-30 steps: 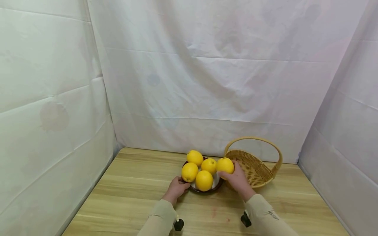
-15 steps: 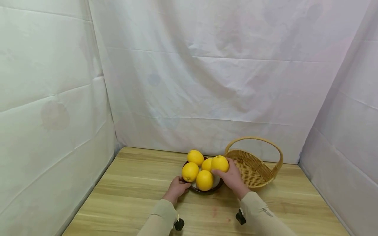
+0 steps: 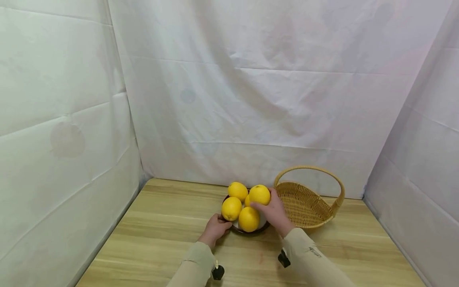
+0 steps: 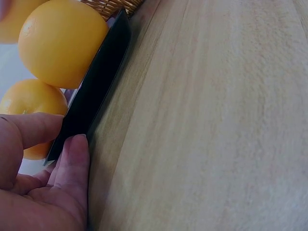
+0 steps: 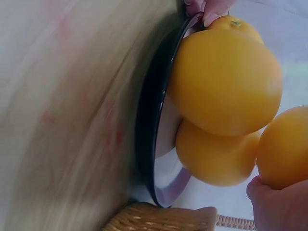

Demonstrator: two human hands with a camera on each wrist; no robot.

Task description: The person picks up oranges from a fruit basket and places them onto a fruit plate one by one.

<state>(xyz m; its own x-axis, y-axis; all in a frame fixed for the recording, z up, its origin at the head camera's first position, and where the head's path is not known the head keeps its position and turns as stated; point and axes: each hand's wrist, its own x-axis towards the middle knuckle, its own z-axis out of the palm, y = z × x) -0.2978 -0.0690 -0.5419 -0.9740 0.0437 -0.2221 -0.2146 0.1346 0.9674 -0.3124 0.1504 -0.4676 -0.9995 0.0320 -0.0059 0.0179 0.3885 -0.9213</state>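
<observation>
My left hand (image 3: 214,230) pinches the near left rim of a dark plate (image 5: 148,103) with a pale inside; thumb and finger lie on either side of the rim in the left wrist view. Several oranges (image 3: 231,209) sit on this plate. One more orange (image 3: 259,194) is in my right hand (image 3: 275,211), gripped from its right side above the back part of the plate. It partly hides an orange behind it in the head view. In the right wrist view the held orange (image 5: 286,149) is beside the others, with my thumb against it.
A wicker basket (image 3: 305,207) with a tall arched handle (image 3: 308,167) stands close to the plate's right, with nothing seen in it. The wooden table (image 3: 161,231) is bounded by white cloth (image 3: 222,99) at the back and sides.
My right hand has carried its orange leftward and slightly back, from near the basket to over the plate. It now covers more of the orange behind. The left hand stays at the rim.
</observation>
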